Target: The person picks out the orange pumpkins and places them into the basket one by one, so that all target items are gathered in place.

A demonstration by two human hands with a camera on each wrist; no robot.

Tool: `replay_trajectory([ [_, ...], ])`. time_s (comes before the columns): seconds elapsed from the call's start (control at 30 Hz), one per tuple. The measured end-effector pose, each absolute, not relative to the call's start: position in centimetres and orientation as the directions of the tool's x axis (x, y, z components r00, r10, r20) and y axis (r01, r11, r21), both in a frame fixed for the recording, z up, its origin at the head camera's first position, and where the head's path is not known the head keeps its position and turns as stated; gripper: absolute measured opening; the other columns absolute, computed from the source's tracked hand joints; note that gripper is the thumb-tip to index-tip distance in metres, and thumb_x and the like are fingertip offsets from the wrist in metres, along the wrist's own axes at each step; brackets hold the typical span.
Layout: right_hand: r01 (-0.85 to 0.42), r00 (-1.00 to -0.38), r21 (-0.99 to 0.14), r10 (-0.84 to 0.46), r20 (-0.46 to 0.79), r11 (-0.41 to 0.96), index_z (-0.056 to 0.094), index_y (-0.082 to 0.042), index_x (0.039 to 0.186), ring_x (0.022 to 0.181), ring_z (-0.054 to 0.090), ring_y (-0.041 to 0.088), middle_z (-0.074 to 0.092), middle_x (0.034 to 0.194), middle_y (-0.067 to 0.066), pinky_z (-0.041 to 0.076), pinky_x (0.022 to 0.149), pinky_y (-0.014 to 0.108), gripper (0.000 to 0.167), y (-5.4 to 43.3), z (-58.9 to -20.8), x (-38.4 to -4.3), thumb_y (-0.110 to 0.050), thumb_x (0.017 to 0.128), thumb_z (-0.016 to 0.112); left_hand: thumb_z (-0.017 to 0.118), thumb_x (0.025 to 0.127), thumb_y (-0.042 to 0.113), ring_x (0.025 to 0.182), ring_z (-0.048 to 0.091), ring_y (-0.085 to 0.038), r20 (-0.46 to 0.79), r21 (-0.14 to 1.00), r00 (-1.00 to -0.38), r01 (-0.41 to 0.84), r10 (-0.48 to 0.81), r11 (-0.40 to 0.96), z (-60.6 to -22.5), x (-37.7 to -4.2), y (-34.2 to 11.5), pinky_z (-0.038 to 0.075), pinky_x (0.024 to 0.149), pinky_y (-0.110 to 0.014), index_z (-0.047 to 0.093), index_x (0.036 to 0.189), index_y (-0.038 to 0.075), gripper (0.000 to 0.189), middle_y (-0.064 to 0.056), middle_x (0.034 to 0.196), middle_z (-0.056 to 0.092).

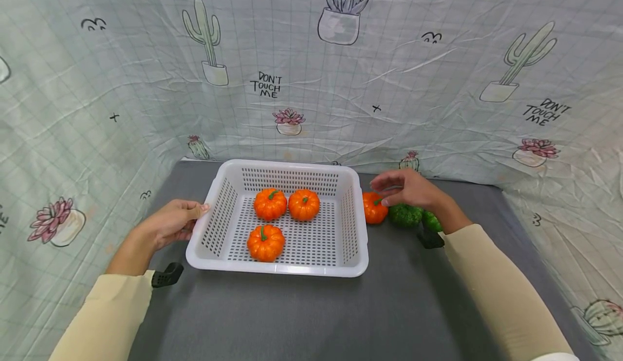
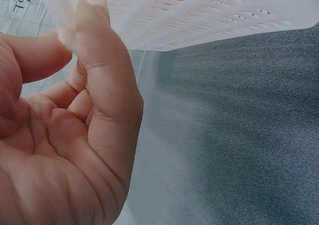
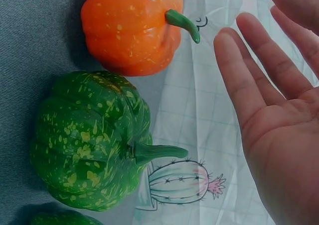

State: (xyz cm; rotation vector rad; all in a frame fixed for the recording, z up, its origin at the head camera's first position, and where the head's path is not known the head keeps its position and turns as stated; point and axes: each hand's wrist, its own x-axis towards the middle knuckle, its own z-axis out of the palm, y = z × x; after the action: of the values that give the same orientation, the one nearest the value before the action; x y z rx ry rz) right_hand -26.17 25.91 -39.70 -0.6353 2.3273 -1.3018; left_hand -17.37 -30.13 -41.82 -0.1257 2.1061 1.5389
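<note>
A white plastic basket (image 1: 316, 268) with slotted walls stands on the table in the head view, three small orange pumpkins (image 1: 265, 243) inside it. My left hand (image 1: 171, 222) pinches the basket's left rim between thumb and finger; the left wrist view shows the basket wall (image 2: 164, 31) at the fingertips. Over an orange pumpkin (image 3: 133, 28) outside the basket's right side hovers my right hand (image 1: 411, 188), its fingers extended and apart from the pumpkin in the right wrist view. Beside that pumpkin sits a speckled green pumpkin (image 3: 92, 140) with a curved stem.
Another green pumpkin (image 1: 431, 221) lies further right, partly hidden by my right wrist. The dark grey table (image 1: 311, 317) extends in front of the basket. A pale curtain (image 1: 311, 79) printed with cacti hangs behind the table and along both sides.
</note>
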Motion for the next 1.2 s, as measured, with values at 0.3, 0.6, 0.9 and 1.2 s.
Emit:
replay_trajectory([
  [0.3, -0.256, -0.805, -0.827, -0.584, -0.104, 0.501, 0.055, 0.007, 0.142, 0.140, 0.050, 0.049, 0.056, 0.148, 0.028, 0.039, 0.118, 0.059, 0.061, 25.8, -40.1, -26.5, 0.002, 0.086, 0.079, 0.052, 0.110, 0.033, 0.092, 0.073, -0.016, -0.462, 0.858, -0.860, -0.372, 0.217, 0.354, -41.9, -17.4, -30.1, 0.062, 0.079, -0.039, 0.060, 0.129, -0.005, 0.044, -0.001, 0.102, 0.076],
  [0.6, -0.277, -0.792, -0.801, -0.599, -0.122, 0.530, 0.053, 0.002, 0.146, 0.143, 0.048, 0.049, 0.052, 0.152, 0.029, 0.038, 0.118, 0.061, 0.064, 25.6, -40.3, -26.8, -0.001, 0.087, 0.080, 0.052, 0.110, 0.033, 0.092, 0.073, -0.016, -0.461, 0.860, -0.861, -0.375, 0.214, 0.346, -41.9, -17.3, -30.2, 0.062, 0.079, -0.039, 0.061, 0.128, -0.005, 0.043, 0.000, 0.101, 0.075],
  [0.9, -0.273, -0.785, -0.758, -0.593, -0.180, 0.592, 0.051, 0.005, 0.147, 0.143, 0.047, 0.049, 0.050, 0.153, 0.029, 0.038, 0.117, 0.063, 0.066, 25.1, -40.8, -27.2, -0.002, 0.088, 0.079, 0.053, 0.110, 0.034, 0.093, 0.074, -0.016, -0.463, 0.858, -0.861, -0.376, 0.209, 0.351, -41.8, -17.4, -30.0, 0.062, 0.080, -0.039, 0.060, 0.131, -0.005, 0.045, 0.000, 0.103, 0.075],
  [1.2, -0.270, -0.769, -0.712, -0.590, -0.245, 0.648, 0.052, 0.004, 0.147, 0.142, 0.048, 0.048, 0.052, 0.152, 0.028, 0.037, 0.119, 0.063, 0.065, 24.8, -41.2, -27.7, -0.007, 0.090, 0.080, 0.053, 0.110, 0.034, 0.094, 0.074, -0.017, -0.460, 0.862, -0.862, -0.376, 0.215, 0.340, -41.9, -17.2, -30.0, 0.062, 0.081, -0.041, 0.060, 0.130, -0.005, 0.044, -0.001, 0.103, 0.075],
])
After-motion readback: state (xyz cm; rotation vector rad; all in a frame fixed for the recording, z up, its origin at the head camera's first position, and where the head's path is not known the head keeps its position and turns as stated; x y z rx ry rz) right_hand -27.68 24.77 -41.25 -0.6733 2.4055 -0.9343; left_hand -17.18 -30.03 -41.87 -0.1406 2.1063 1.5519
